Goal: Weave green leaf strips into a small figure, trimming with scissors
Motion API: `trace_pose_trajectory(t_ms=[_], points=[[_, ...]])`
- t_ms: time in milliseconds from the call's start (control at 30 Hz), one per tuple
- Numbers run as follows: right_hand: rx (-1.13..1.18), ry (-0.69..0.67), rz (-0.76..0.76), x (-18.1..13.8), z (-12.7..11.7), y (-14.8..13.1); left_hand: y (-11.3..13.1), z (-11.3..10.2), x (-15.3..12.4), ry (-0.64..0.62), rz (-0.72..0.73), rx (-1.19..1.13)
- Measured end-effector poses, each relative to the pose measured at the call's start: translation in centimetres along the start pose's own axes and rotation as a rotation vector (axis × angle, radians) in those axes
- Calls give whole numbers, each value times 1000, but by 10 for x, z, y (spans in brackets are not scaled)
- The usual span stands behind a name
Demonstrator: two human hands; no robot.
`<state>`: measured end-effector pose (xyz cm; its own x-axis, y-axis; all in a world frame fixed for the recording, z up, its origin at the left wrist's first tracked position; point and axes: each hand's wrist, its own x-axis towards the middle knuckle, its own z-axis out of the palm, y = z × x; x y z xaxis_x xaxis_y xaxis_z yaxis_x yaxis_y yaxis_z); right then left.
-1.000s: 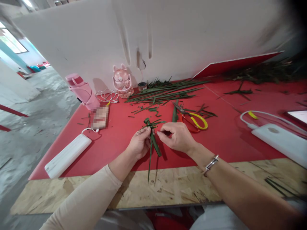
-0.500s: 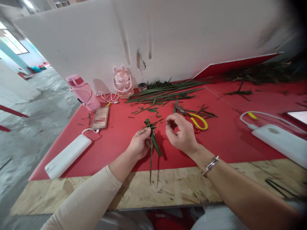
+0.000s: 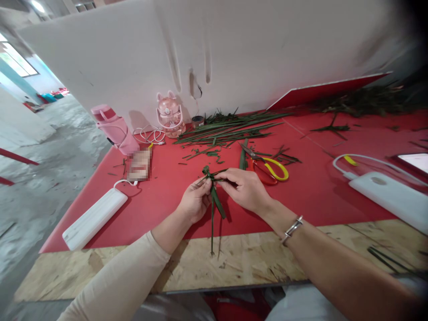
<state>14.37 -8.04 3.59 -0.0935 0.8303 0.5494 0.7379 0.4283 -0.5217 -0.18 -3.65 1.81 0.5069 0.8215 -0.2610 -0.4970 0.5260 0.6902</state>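
Observation:
A small figure woven from green leaf strips (image 3: 218, 203) is pinched between the thumb and fingers of my left hand (image 3: 196, 200), above the red table covering. It has a knotted top, short strips sticking out sideways, and a wide blade and a thin strand hanging down. My right hand (image 3: 245, 187), with a silver bangle at the wrist, is closed, thumb and forefinger pinching a strip on the figure's right side. Behind that hand lie scissors (image 3: 276, 168) with yellow and red handles, their blades pointing up and left.
Long green leaf strips (image 3: 230, 128) lie at the back, with scraps around them. A pink bottle (image 3: 115, 129) and a clear pink jug (image 3: 170, 117) stand back left. White power banks (image 3: 95, 219) with cables lie left and right. A bare chipboard edge (image 3: 234, 263) runs along the front.
My right hand has moved left and slightly down, from apart in the air to pinching a strip of the woven figure. The left hand has held its place.

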Motion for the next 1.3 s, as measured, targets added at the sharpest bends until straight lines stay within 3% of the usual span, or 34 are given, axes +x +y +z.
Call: trace_pose_trajectory(t_ms=[200, 267, 400, 600, 700, 800, 933, 1000, 1167, 1300], points=[[-102, 1, -58, 3, -3, 2, 0, -1, -1, -16, -19, 24], [-78, -8, -3, 3, -1, 0, -1, -2, -1, -31, -18, 19], [152, -16, 320, 4, 6, -8, -5, -1, 1, -34, 29, 1], [757, -30, 865, 8, 14, -14, -11, 2, 2, -15, 89, 100], [1062, -107, 1050, 7, 16, -13, -11, 3, 1, 32, 110, 147], [1060, -133, 1000, 6, 16, -12, -6, 5, 1, 39, 103, 133], [795, 29, 684, 7, 15, -14, 0, 4, 2, 62, 31, 152], [753, 64, 607, 8, 15, -14, 1, 4, 1, 64, 22, 158], [818, 14, 706, 7, 16, -9, 1, 6, -2, -19, 39, 127], [931, 90, 775, 7, 21, -8, 0, 7, -2, -58, 57, 101]])
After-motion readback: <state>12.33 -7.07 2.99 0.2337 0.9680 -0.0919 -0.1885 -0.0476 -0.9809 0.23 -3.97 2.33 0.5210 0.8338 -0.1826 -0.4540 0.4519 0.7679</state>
